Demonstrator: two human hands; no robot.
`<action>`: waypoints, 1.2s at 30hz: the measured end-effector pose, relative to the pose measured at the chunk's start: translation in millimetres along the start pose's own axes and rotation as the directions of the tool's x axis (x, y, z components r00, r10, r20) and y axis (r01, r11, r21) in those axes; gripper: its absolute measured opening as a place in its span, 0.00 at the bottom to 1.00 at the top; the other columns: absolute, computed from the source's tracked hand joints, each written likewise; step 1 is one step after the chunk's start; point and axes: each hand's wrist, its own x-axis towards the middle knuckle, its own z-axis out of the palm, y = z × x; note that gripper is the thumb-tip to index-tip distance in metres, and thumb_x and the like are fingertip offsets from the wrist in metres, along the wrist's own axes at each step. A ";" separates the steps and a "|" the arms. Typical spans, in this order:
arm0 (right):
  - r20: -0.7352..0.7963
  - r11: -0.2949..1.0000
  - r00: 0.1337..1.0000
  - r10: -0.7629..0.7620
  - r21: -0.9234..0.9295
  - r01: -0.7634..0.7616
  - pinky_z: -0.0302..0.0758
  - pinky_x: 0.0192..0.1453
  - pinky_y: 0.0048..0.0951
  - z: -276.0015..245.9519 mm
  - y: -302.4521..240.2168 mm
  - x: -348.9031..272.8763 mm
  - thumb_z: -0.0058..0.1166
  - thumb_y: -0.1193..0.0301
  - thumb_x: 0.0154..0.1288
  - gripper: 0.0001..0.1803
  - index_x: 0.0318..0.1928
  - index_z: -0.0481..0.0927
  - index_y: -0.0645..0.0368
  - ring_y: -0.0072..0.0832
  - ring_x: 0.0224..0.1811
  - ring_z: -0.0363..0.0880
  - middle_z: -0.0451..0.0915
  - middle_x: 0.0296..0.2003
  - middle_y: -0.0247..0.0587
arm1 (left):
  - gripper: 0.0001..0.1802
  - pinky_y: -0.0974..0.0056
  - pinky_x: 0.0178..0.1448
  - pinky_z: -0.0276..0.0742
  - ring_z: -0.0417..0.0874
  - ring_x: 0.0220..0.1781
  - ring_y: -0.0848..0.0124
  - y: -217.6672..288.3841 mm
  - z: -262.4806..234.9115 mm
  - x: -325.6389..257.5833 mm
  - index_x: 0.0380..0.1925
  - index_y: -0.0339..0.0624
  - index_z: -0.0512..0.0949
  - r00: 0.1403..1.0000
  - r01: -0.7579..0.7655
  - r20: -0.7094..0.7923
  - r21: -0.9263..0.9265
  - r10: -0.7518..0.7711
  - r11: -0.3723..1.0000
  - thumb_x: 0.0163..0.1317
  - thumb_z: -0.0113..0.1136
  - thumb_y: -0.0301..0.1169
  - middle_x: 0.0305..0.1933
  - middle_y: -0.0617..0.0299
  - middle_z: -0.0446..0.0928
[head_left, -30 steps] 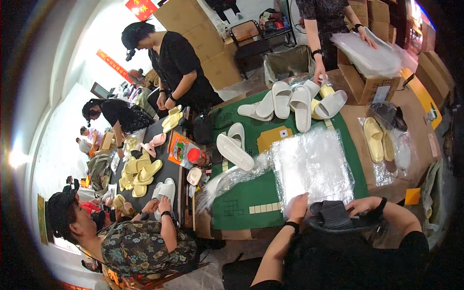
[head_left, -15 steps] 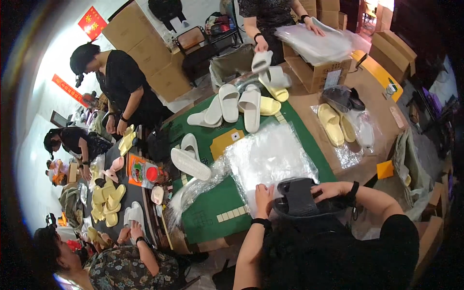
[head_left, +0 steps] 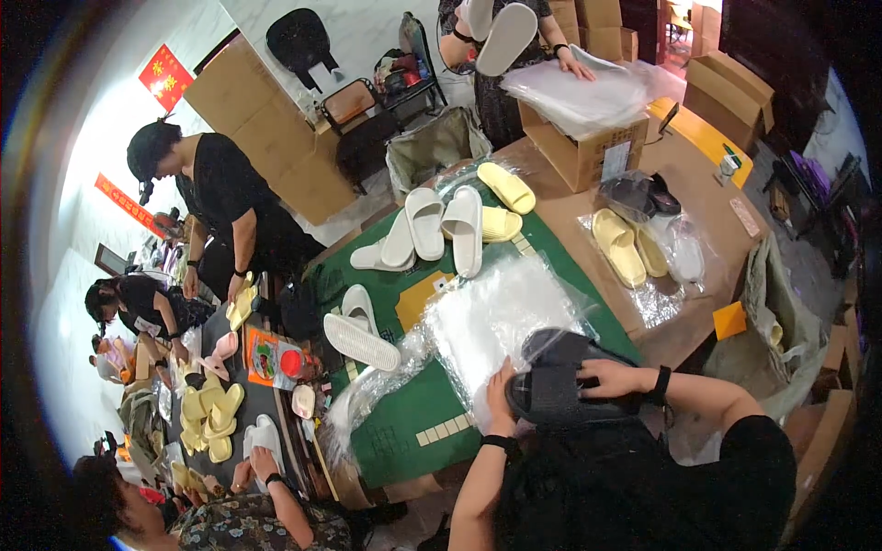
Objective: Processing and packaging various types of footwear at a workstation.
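Close in front of me is a pair of black slippers [head_left: 557, 393], partly stacked one over the other, above the near edge of the green mat. My left hand [head_left: 499, 400] grips their left end, its fingers along the rim beside the clear bags. From the right, my right hand [head_left: 610, 378] holds them, fingers closed at the strap. A stack of clear plastic bags [head_left: 491, 312] lies just beyond the slippers. Farther off on the mat are several pale grey slippers [head_left: 425, 223] and yellow slippers [head_left: 506, 187]. One pale grey pair [head_left: 363, 340] rests apart at the left.
Across the table a co-worker holds up light slippers [head_left: 506, 40] beside a cardboard box [head_left: 588, 147] topped with plastic bags. Bagged yellow slippers [head_left: 619, 248] lie right. A lined sack [head_left: 781, 321] stands at the right edge. Several people work at a dark table [head_left: 266, 404] on the left.
The black slippers have shifted slightly, and my right hand has moved left onto them. Across the table, the co-worker has raised light slippers off the table. The whole view has tilted a little.
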 end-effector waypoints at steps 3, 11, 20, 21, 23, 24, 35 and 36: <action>-0.228 0.970 0.966 0.119 -0.180 -0.162 0.67 0.42 0.41 4.9 13.0 -2.1 0.51 0.58 0.58 0.23 0.47 0.75 0.63 0.45 0.41 0.71 0.71 0.36 0.50 | 0.28 0.51 0.47 0.68 0.74 0.41 0.49 20.5 -23.7 11.2 0.61 0.38 0.58 0.982 0.095 0.172 -0.096 -0.078 0.991 0.58 0.48 0.25 0.38 0.46 0.76; -0.348 0.833 0.932 0.096 -0.485 -0.267 0.64 0.47 0.38 9.1 4.1 -0.9 0.53 0.55 0.53 0.22 0.43 0.77 0.57 0.38 0.45 0.69 0.72 0.35 0.40 | 0.26 0.51 0.66 0.54 0.57 0.64 0.43 26.8 -22.0 19.4 0.64 0.39 0.53 0.969 0.052 0.242 -0.053 -0.037 0.997 0.67 0.38 0.34 0.66 0.41 0.52; -0.496 0.774 0.868 -0.017 -0.556 -0.302 0.66 0.45 0.38 19.2 4.6 26.8 0.56 0.60 0.51 0.19 0.41 0.77 0.56 0.39 0.45 0.69 0.72 0.35 0.41 | 0.30 0.40 0.63 0.53 0.49 0.66 0.35 62.5 -18.1 9.1 0.65 0.50 0.53 0.934 -0.011 0.358 0.058 -0.011 0.998 0.63 0.44 0.29 0.69 0.42 0.44; -0.528 0.776 0.847 -0.064 -0.560 -0.291 0.66 0.44 0.38 20.5 7.1 29.5 0.56 0.60 0.51 0.18 0.40 0.78 0.57 0.38 0.43 0.70 0.72 0.33 0.41 | 0.29 0.40 0.63 0.53 0.48 0.66 0.35 63.7 -18.7 8.4 0.65 0.51 0.53 0.934 -0.031 0.356 0.037 0.016 0.999 0.63 0.44 0.29 0.69 0.41 0.43; -0.514 0.785 0.857 -0.041 -0.547 -0.290 0.66 0.44 0.38 24.7 10.2 36.8 0.55 0.61 0.50 0.17 0.40 0.77 0.57 0.39 0.43 0.70 0.72 0.33 0.42 | 0.30 0.40 0.64 0.51 0.47 0.66 0.35 64.5 -22.0 7.3 0.65 0.52 0.53 0.926 -0.055 0.374 0.030 0.040 0.998 0.63 0.45 0.28 0.69 0.40 0.42; -0.500 0.793 0.866 -0.014 -0.533 -0.295 0.66 0.43 0.39 26.1 11.8 40.8 0.55 0.62 0.50 0.17 0.39 0.77 0.57 0.40 0.42 0.71 0.73 0.34 0.43 | 0.30 0.40 0.64 0.51 0.47 0.66 0.35 64.1 -24.4 6.8 0.65 0.52 0.53 0.927 -0.056 0.372 0.034 0.039 0.998 0.63 0.45 0.28 0.69 0.40 0.42; -0.515 0.843 0.856 -0.034 -0.475 -0.253 0.67 0.43 0.46 -19.0 27.2 137.3 0.50 0.63 0.51 0.20 0.46 0.76 0.54 0.44 0.42 0.71 0.73 0.39 0.49 | 0.29 0.57 0.70 0.46 0.49 0.69 0.46 121.6 -58.2 23.8 0.63 0.33 0.53 0.825 -0.021 0.447 -0.586 0.345 0.810 0.59 0.42 0.20 0.68 0.40 0.47; -0.446 0.874 0.895 -0.009 -0.439 -0.209 0.67 0.45 0.47 -27.1 25.5 142.6 0.50 0.62 0.52 0.22 0.48 0.76 0.53 0.45 0.45 0.71 0.72 0.42 0.51 | 0.28 0.58 0.69 0.50 0.51 0.68 0.48 113.7 -52.0 23.3 0.63 0.34 0.53 0.875 -0.067 0.367 -0.555 0.316 0.829 0.62 0.40 0.23 0.68 0.42 0.47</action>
